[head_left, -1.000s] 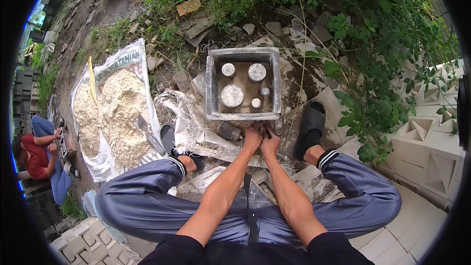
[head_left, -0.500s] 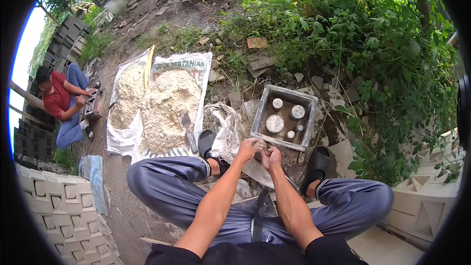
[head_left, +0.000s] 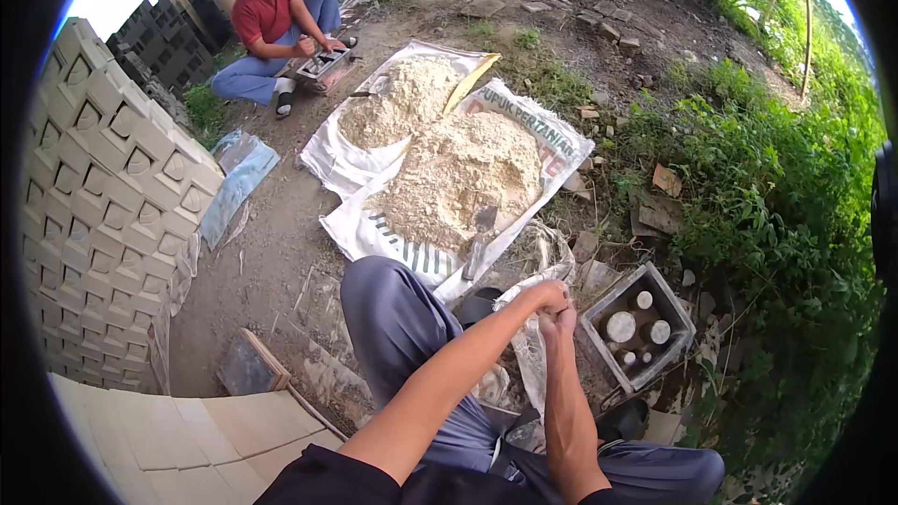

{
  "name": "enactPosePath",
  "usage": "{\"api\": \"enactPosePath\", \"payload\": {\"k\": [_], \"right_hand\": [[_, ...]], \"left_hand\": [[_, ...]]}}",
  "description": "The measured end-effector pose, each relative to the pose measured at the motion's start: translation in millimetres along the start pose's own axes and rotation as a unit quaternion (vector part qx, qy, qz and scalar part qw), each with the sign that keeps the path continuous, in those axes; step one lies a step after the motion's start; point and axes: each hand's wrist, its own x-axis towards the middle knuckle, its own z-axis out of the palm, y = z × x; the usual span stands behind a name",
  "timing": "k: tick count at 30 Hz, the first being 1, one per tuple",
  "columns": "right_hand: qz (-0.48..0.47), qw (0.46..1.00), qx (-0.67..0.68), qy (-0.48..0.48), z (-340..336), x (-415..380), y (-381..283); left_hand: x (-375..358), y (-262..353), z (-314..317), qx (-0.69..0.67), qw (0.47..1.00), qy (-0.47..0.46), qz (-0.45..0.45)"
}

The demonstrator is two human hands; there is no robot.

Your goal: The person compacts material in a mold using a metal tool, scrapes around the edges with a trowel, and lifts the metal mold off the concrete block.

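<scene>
My left hand (head_left: pixel 547 297) and my right hand (head_left: pixel 561 320) are pressed together, fingers curled, over the white sack cloth (head_left: pixel 530 355). What they hold, if anything, is hidden. Just right of them lies a square grey mould box (head_left: pixel 606 353) with several round pale cylinders (head_left: pixel 621 326) of different sizes inside. Ahead of my hands, pale sandy powder (head_left: pixel 468 168) is heaped on spread white sacks (head_left: pixel 571 142). A trowel (head_left: pixel 475 257) rests at the near edge of the heap, its blade on the powder.
Across the sacks a person in a red shirt (head_left: pixel 267 14) sits with both hands at another mould (head_left: pixel 323 64). Patterned blocks (head_left: pixel 103 215) are stacked at the left, beside a blue sheet (head_left: pixel 238 187). Green plants (head_left: pixel 776 224) grow at the right.
The view has swung left, so the sacks, the mould box and the other person appear farther right. My hands have come closer together and now sit left of the box instead of at its near edge.
</scene>
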Motion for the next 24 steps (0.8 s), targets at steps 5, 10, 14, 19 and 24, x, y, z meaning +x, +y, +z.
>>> {"api": "enactPosePath", "payload": {"k": [5, 10, 14, 19, 24], "right_hand": [[0.034, 0.991, -0.109, -0.064, 34.7, 24.2, 2.0], [0.139, 0.948, -0.283, -0.032, 105.6, 51.2, 20.9], [0.091, 0.928, -0.362, 0.004, 133.7, 98.8, 55.5], [0.017, 0.790, -0.591, -0.163, 134.5, 212.3, 89.4], [0.155, 0.760, -0.628, -0.062, 206.7, 160.7, 74.1]], "left_hand": [[-42.0, 29.7, -167.4, 0.195, 0.980, -0.010, -0.029], [-47.3, -8.4, -251.1, 0.218, 0.974, 0.063, -0.004], [-47.2, -65.7, -241.0, 0.075, 0.990, 0.102, -0.063], [-6.7, -164.2, -186.0, -0.109, 0.954, 0.234, -0.152], [-31.2, -192.2, -187.7, -0.144, 0.901, 0.339, -0.227]]}}
